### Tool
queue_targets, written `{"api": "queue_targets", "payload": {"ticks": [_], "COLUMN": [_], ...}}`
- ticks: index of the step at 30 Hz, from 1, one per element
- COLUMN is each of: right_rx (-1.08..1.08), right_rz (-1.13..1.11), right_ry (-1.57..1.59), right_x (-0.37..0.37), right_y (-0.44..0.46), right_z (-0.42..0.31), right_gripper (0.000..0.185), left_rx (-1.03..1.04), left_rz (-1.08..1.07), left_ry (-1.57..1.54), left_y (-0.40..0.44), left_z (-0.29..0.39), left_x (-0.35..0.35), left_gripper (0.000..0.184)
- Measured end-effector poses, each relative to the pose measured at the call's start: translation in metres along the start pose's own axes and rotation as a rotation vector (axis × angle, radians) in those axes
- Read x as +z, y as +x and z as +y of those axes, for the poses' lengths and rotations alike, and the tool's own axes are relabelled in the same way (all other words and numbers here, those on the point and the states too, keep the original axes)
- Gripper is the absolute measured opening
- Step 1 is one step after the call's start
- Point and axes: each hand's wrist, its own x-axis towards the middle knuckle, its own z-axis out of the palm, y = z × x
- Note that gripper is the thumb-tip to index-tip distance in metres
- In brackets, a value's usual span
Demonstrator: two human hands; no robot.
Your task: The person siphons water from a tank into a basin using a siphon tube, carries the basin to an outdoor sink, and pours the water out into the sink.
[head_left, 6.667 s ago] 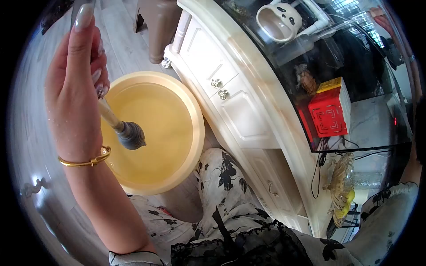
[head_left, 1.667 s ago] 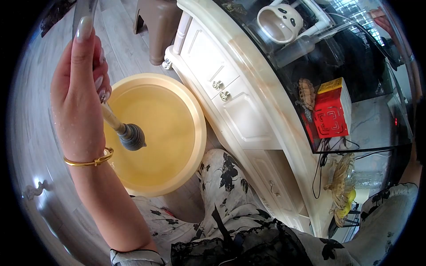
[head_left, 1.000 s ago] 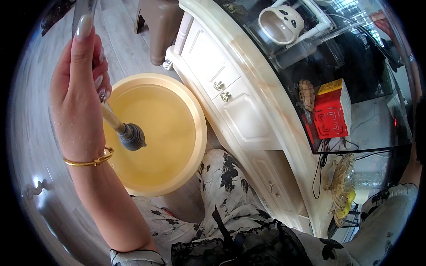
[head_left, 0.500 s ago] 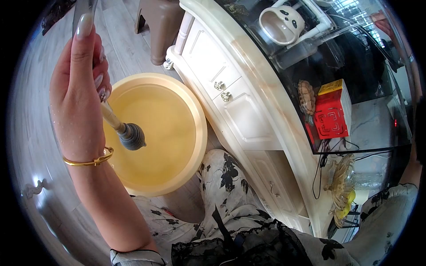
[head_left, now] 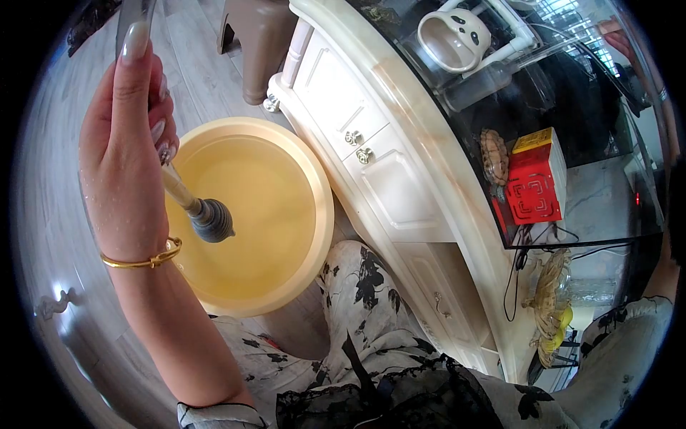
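Note:
On the left, my left hand (head_left: 128, 143) is closed around a clear tube (head_left: 136, 21). Below my fingers a pale pipe (head_left: 180, 191) ends in a grey ribbed bellows piece (head_left: 213, 220), hanging over the basin. Yellowish water fills the round cream basin (head_left: 323, 193). At the far upper right, my right hand (head_left: 619, 41) is partly visible, its fingers pinching a clear tube (head_left: 561, 46). That tube slopes down to a wide clear cylinder (head_left: 477, 87) in the glass tank (head_left: 593, 247). A turtle (head_left: 494, 159) rests beside a red box (head_left: 534, 187).
A white panda-faced cup (head_left: 451, 41) and white pipes (head_left: 509, 46) stand in the tank, on a cream cabinet (head_left: 400, 193). A brown stool (head_left: 266, 50) is behind the basin. Cables (head_left: 516, 282) hang near a gold glass dish (head_left: 550, 307).
Both hands and the tubes stay practically where they were. The turtle's front end beside the red box has shifted slightly.

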Motion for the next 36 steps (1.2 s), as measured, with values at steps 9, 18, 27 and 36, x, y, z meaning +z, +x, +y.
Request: {"api": "queue_targets", "payload": {"ticks": [9,18,27,36], "right_rx": [-0.006,0.417,0.517,0.622], "right_rz": [-0.021,-0.108,-0.033,0.003], "right_ry": [-0.091,0.521,0.942,1.191], "right_x": [-0.003,-0.004,-0.001,-0.006], "right_y": [0.000,0.006,0.001,0.004], "right_z": [-0.001,-0.014,-0.012,-0.021], "right_gripper": [0.041,0.035,0.040,0.042], "left_rx": [-0.004,-0.017,-0.016,-0.016], "left_rz": [0.004,0.005,0.002,0.005], "left_ry": [0.002,0.010,0.035,0.007], "left_y": [0.000,0.000,0.001,0.001], "left_z": [0.000,0.000,-0.001,-0.002], "left_x": [0.000,0.000,0.000,-0.001], "left_gripper": [0.025,0.025,0.026,0.025]}}
